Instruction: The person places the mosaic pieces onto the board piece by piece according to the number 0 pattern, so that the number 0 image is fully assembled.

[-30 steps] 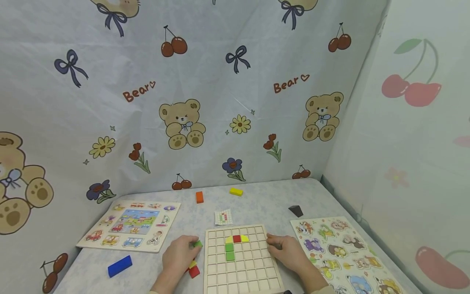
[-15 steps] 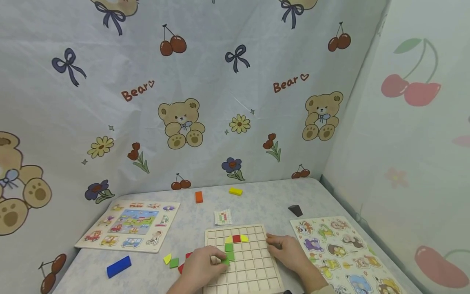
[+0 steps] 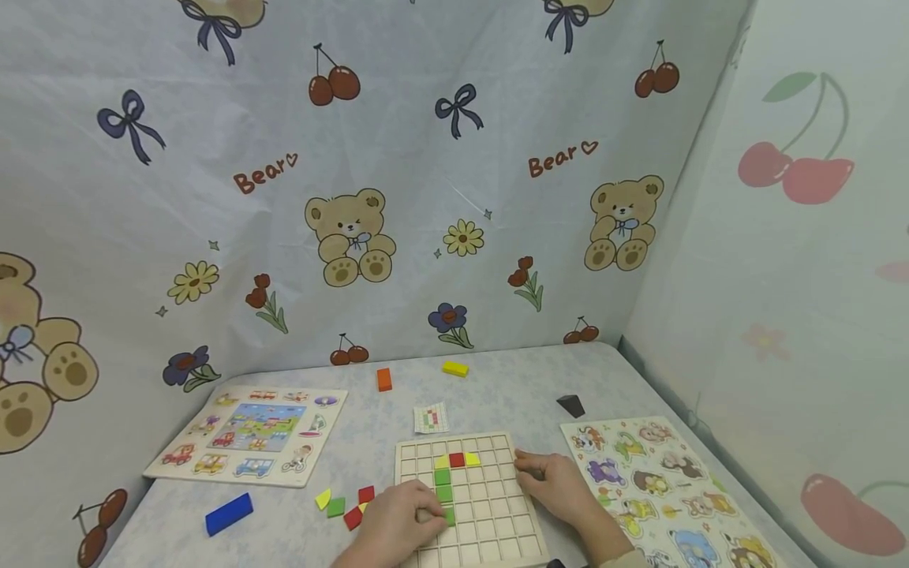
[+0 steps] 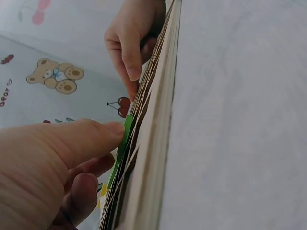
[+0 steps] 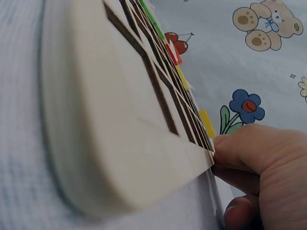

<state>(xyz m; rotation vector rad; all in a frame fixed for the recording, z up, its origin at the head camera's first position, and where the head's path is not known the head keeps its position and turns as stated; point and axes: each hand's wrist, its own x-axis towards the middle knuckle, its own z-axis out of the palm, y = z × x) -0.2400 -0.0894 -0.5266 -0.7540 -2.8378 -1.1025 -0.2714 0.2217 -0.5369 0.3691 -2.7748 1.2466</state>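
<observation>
A wooden grid board [image 3: 490,525] lies at the table's near edge. It holds a red square [image 3: 458,460] between two yellow pieces, with two green squares [image 3: 443,484] below. My left hand [image 3: 435,517] pinches a third green square [image 3: 450,517] right under those two, on the board. In the left wrist view the thumb [image 4: 103,136] presses on that green square [image 4: 127,128]. My right hand [image 3: 531,470] grips the board's right edge, fingers curled over it; the right wrist view shows its fingers [image 5: 254,148] against the board's rim [image 5: 144,158].
Loose yellow, green and red pieces [image 3: 344,505] and a blue block [image 3: 230,513] lie left of the board. A pattern card [image 3: 432,418], orange block [image 3: 384,379], yellow block [image 3: 455,368] and black wedge [image 3: 571,405] sit farther back. A vehicle puzzle [image 3: 248,434] lies left, an animal puzzle [image 3: 660,489] right.
My left hand lifted a green square from the loose pile and carried it right onto the board, under the green column. The uncovered loose pieces now show. The right hand stayed put.
</observation>
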